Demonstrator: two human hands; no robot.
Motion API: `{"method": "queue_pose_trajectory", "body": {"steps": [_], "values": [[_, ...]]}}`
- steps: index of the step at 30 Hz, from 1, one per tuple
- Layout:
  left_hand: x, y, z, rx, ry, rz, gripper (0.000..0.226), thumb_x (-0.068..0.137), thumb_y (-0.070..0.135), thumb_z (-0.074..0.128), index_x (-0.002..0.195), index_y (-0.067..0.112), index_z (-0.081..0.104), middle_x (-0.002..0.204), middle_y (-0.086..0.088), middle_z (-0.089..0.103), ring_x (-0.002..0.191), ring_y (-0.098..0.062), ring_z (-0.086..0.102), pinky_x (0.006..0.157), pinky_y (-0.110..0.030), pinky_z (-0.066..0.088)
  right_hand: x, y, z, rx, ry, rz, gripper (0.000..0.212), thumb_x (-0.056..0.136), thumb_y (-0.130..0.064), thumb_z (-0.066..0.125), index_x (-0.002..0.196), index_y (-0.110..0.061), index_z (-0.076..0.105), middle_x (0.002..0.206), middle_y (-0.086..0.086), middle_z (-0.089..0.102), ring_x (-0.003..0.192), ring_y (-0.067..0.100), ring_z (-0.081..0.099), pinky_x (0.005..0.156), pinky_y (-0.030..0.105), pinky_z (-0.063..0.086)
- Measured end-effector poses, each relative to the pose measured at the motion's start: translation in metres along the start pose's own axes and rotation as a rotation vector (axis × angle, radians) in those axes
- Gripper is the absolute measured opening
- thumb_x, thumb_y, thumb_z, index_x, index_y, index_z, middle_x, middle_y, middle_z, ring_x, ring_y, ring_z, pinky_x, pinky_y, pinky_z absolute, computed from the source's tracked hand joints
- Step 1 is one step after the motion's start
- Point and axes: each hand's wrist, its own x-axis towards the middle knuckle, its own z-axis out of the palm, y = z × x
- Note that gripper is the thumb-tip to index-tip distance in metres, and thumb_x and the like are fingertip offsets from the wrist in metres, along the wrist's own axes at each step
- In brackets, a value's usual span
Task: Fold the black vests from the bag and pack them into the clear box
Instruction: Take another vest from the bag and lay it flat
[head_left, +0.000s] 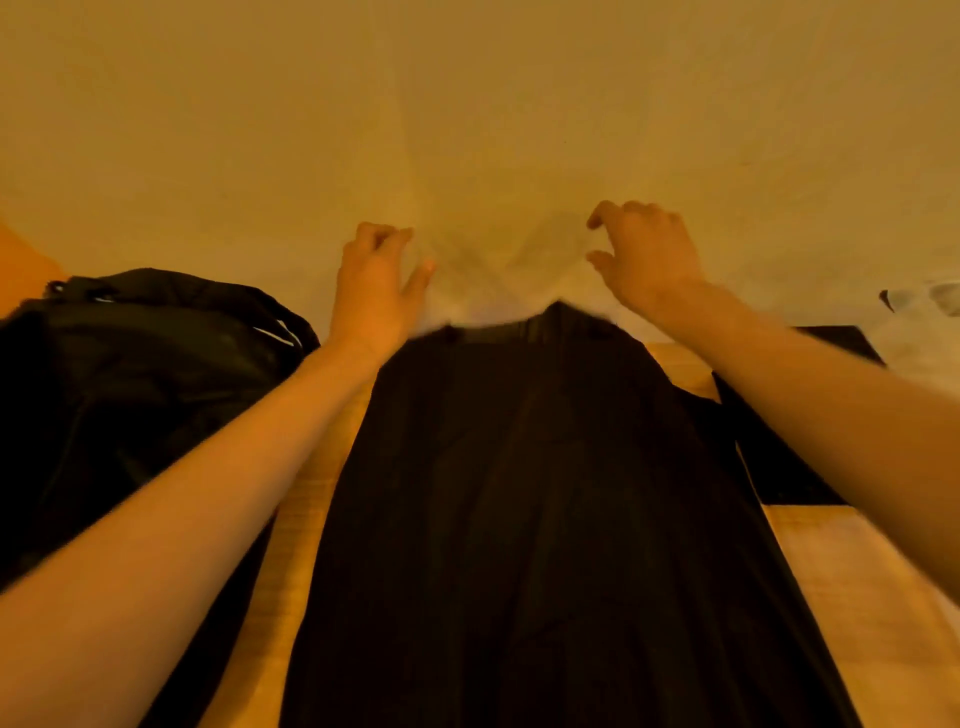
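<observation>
A black vest (545, 493) lies flat on the wooden table (857, 571), stretching from the near edge to the wall. My left hand (371, 291) hovers just past the vest's far left corner with its fingers loosely curled and its thumb out, holding nothing. My right hand (644, 254) hovers past the far right corner, fingers bent and spread, also holding nothing. The black bag (135, 374) sits on the table to the left, beside my left forearm. The vest's far edge is blurred.
A plain pale wall (467, 104) rises directly behind the table. A flat black piece (779, 431) lies under my right forearm to the right of the vest. A pale, partly clear object (930, 301) shows at the right edge.
</observation>
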Motion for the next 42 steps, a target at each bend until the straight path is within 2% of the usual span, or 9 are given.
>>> {"method": "queue_pose_trajectory", "body": {"steps": [4, 8, 14, 18, 23, 29, 34, 37, 42], "values": [[-0.114, 0.053, -0.015, 0.174, -0.266, 0.013, 0.06, 0.106, 0.054, 0.033, 0.16, 0.027, 0.027, 0.17, -0.003, 0.006, 0.156, -0.025, 0.007, 0.123, -0.035, 0.005, -0.119, -0.045, 0.007, 0.216, -0.053, -0.108, 0.042, 0.102, -0.039, 0.053, 0.139, -0.02, 0.055, 0.137, 0.008, 0.059, 0.129, 0.029, 0.053, 0.111, 0.041, 0.037], [-0.231, 0.076, -0.032, 0.241, -0.38, -0.043, 0.074, 0.093, 0.072, 0.001, 0.159, 0.038, -0.005, 0.167, 0.005, -0.024, 0.151, -0.015, -0.028, 0.12, -0.033, -0.013, -0.24, -0.056, 0.015, 0.119, -0.165, 0.004, 0.067, 0.101, -0.059, 0.02, 0.159, -0.026, 0.025, 0.166, 0.008, 0.022, 0.155, 0.022, 0.01, 0.125, 0.036, 0.003], [-0.333, 0.053, -0.025, 0.413, -0.43, -0.061, 0.087, 0.076, 0.076, -0.031, 0.154, 0.039, -0.019, 0.166, 0.0, -0.026, 0.15, -0.021, -0.03, 0.124, -0.04, -0.012, -0.335, -0.033, 0.035, -0.028, -0.226, 0.141, 0.083, 0.085, -0.07, -0.018, 0.156, -0.028, -0.011, 0.168, 0.01, -0.007, 0.154, 0.025, -0.014, 0.124, 0.043, -0.006], [-0.337, 0.037, -0.026, 0.4, -0.313, -0.05, 0.081, 0.09, 0.073, -0.011, 0.16, 0.033, -0.003, 0.17, -0.005, -0.007, 0.155, -0.022, -0.013, 0.127, -0.043, -0.002, -0.339, -0.025, 0.04, -0.027, -0.209, 0.156, 0.075, 0.088, -0.07, -0.019, 0.154, -0.034, -0.016, 0.169, 0.009, -0.011, 0.153, 0.024, -0.018, 0.126, 0.045, -0.005], [-0.385, 0.029, -0.046, 0.145, -0.06, -0.088, 0.078, 0.097, 0.072, 0.01, 0.162, 0.03, 0.014, 0.17, 0.0, 0.002, 0.157, -0.017, -0.006, 0.126, -0.037, 0.002, -0.381, -0.012, 0.031, -0.004, -0.046, 0.083, 0.077, 0.096, -0.068, -0.006, 0.161, -0.03, 0.013, 0.168, 0.014, 0.013, 0.156, 0.027, -0.002, 0.126, 0.048, 0.002], [-0.442, 0.017, -0.032, 0.295, -0.037, -0.039, 0.07, 0.103, 0.063, 0.016, 0.159, 0.022, 0.031, 0.168, -0.012, 0.017, 0.157, -0.028, 0.007, 0.126, -0.05, 0.014, -0.431, -0.001, 0.041, 0.012, -0.017, 0.109, 0.075, 0.098, -0.067, -0.003, 0.16, -0.031, 0.017, 0.166, 0.013, 0.02, 0.156, 0.026, 0.008, 0.126, 0.049, 0.01], [-0.468, 0.032, -0.054, -0.195, 0.39, -0.489, 0.049, 0.1, 0.038, 0.061, 0.138, 0.01, 0.05, 0.142, -0.014, 0.043, 0.132, -0.033, 0.044, 0.097, -0.041, 0.044, -0.477, 0.014, 0.018, 0.422, 0.372, 0.33, 0.042, 0.097, -0.045, 0.059, 0.127, -0.015, 0.055, 0.123, 0.009, 0.057, 0.114, 0.027, 0.055, 0.091, 0.043, 0.05], [-0.483, 0.036, -0.048, -0.519, 0.309, -0.823, 0.045, 0.095, 0.033, 0.069, 0.125, 0.009, 0.046, 0.118, -0.009, 0.049, 0.112, -0.031, 0.052, 0.085, -0.04, 0.043, -0.507, 0.009, 0.018, 0.582, 0.37, 0.566, 0.038, 0.089, -0.058, 0.058, 0.091, -0.022, 0.048, 0.082, -0.001, 0.058, 0.072, 0.015, 0.057, 0.061, 0.033, 0.047], [-0.484, 0.033, -0.041, -1.093, 0.091, -0.94, 0.034, 0.091, 0.034, 0.072, 0.12, 0.022, 0.059, 0.122, 0.002, 0.063, 0.124, -0.019, 0.053, 0.108, -0.042, 0.038, -0.513, 0.012, 0.034, 0.611, 0.124, 0.649, 0.047, 0.092, -0.063, 0.055, 0.095, -0.017, 0.059, 0.069, 0.0, 0.064, 0.061, 0.015, 0.062, 0.052, 0.03, 0.042]]}}
